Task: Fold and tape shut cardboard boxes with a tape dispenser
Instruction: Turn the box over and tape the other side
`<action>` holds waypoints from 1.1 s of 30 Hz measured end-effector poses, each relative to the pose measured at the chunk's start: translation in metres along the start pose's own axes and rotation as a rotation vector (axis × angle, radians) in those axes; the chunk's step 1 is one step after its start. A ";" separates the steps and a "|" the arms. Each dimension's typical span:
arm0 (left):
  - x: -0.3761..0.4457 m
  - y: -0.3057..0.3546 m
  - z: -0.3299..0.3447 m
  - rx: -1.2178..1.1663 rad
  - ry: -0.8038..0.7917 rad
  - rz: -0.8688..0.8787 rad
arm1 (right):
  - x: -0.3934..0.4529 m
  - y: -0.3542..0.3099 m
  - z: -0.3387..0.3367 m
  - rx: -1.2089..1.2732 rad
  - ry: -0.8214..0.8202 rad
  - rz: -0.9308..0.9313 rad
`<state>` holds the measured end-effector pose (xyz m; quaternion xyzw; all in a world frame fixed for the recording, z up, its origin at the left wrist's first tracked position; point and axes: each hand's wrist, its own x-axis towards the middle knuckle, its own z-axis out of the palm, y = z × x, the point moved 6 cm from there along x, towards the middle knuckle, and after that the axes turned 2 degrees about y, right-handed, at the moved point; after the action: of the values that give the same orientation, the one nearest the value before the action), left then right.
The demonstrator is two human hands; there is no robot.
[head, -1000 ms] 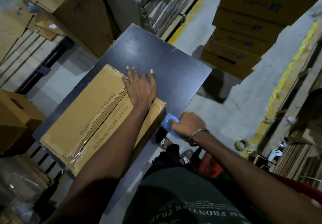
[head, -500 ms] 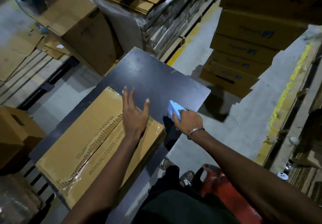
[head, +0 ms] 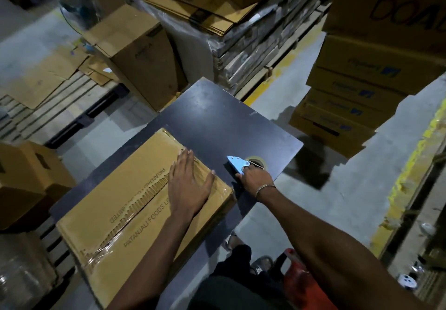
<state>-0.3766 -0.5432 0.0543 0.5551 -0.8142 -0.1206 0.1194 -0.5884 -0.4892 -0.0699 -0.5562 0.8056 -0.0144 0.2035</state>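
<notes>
A brown cardboard box (head: 115, 196) printed "PATANJALI FOODS LIMITED" lies on the dark table (head: 217, 121), with clear tape running along its centre seam. My left hand (head: 188, 181) rests flat with straight fingers on the box's far right corner. Just right of the box, my right hand (head: 255, 177) grips the blue tape dispenser (head: 237, 163), which sits on the table top with its tape roll (head: 258, 161) beside the hand. The dispenser's handle is hidden under my fingers.
Stacked brown cartons (head: 362, 87) rise at the right beyond the table. A wrapped pallet of flat cardboard (head: 241, 20) and an upright box (head: 142, 54) stand behind it. Another carton (head: 26, 179) sits at the left, and flattened sheets (head: 43, 80) lie on pallets. Yellow floor line (head: 410, 165) right.
My right hand has carried the dispenser up from below the table's edge and set it on the table top. My left hand has stayed on the box's corner.
</notes>
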 end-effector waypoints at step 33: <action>0.011 -0.021 -0.029 -0.145 -0.002 0.143 | -0.081 -0.133 -0.093 0.535 0.365 -0.051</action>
<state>-0.3522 -0.5626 0.0750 0.4854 -0.8410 -0.1713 0.1667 -0.4776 -0.4862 0.0737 -0.4915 0.7822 -0.3300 0.1942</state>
